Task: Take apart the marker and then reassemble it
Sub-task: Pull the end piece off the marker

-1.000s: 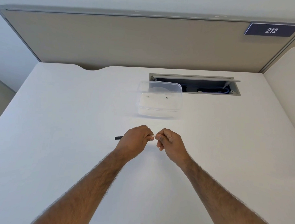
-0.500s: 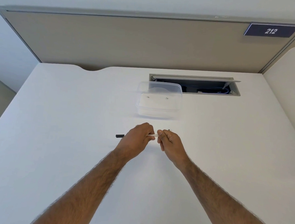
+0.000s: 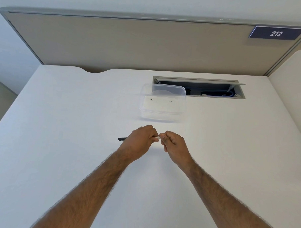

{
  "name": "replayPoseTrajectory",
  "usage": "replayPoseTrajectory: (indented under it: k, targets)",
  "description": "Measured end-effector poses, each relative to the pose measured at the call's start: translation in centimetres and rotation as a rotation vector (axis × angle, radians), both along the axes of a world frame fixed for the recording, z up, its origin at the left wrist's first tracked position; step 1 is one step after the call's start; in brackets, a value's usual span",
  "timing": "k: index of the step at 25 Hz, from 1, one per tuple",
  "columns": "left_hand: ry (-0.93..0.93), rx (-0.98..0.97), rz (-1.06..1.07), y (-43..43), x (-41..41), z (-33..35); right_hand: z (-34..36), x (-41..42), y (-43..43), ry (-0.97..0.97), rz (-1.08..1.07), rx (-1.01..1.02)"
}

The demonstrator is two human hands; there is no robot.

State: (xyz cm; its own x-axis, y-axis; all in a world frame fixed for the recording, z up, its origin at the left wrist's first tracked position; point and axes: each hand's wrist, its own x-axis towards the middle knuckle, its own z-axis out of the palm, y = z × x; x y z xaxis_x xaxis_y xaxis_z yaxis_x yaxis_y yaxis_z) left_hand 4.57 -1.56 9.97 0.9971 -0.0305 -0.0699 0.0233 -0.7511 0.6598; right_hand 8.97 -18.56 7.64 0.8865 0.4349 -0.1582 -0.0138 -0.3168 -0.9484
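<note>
Both hands work above the tabletop: your left hand clenches the marker, dark end protruding leftward; your right hand pinches its pale end. Pull straight along the axis, twisting gently, keeping any freed part in your fingers.

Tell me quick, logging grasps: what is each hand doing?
Left hand: closed on the slim white marker with a black end.
Right hand: closed, pinching that marker's other end.

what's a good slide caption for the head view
Both hands, left and right, grip a marker over a white desk.
</note>
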Motion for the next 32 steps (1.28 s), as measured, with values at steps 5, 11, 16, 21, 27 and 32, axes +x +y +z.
replayPoseTrajectory:
  k: [5,11,16,21,27,32]
  targets:
    - [-0.018,-0.020,0.034,0.1,0.0,0.2,0.1,0.0,0.2,0.083,-0.030,0.051]
    - [0.008,-0.031,0.064,0.5,0.3,0.1,-0.1,1.0,-0.1,0.177,-0.066,0.224]
    - [0.008,-0.033,0.042,0.2,0.3,-0.1,-0.3,1.1,-0.2,0.170,-0.100,0.216]
    - [-0.047,0.042,0.048,-0.1,0.3,0.0,-0.4,0.7,-0.1,0.102,-0.100,0.109]
    - [-0.023,0.008,0.056,0.3,0.5,-0.1,0.2,1.0,-0.4,0.178,-0.073,0.192]
    - [-0.032,0.026,0.067,0.5,0.5,-0.3,0.5,1.4,-0.2,0.191,-0.070,0.202]
